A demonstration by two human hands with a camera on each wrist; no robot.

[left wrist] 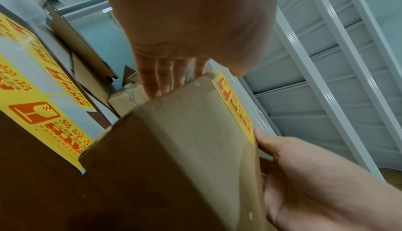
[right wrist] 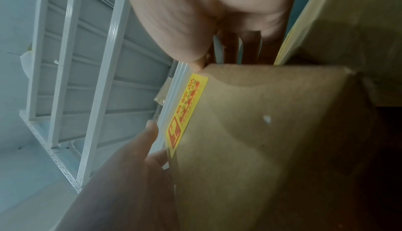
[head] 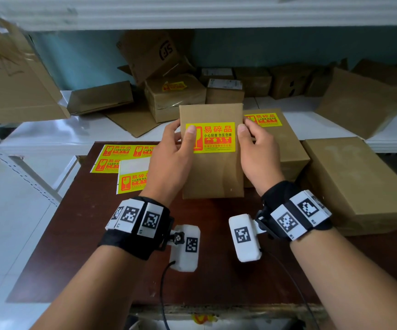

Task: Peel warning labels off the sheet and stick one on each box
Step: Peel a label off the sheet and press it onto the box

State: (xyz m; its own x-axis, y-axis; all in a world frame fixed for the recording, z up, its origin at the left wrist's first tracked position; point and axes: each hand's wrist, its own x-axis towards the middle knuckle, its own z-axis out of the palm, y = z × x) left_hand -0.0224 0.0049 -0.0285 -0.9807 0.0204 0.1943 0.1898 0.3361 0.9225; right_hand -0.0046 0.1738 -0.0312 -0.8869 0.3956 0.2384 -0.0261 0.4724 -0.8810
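Small cardboard box held tilted up above the brown table, yellow fragile label on its upper face. Step in hand, as I judge it: pressing the label down. Best done by sweeping both thumbs outward from the middle to the corners, fingers bracing the back, so no bubble or lifted edge remains.

Left hand grips the box's left edge, thumb flat on the label's left end, fingers behind the box. Right hand mirrors it on the right edge, thumb at the label's right end. Both wrists level, palms facing inward.

Label sheet lies flat on the table to the left, several labels left. A labelled box sits just behind; a larger unlabelled box at right.
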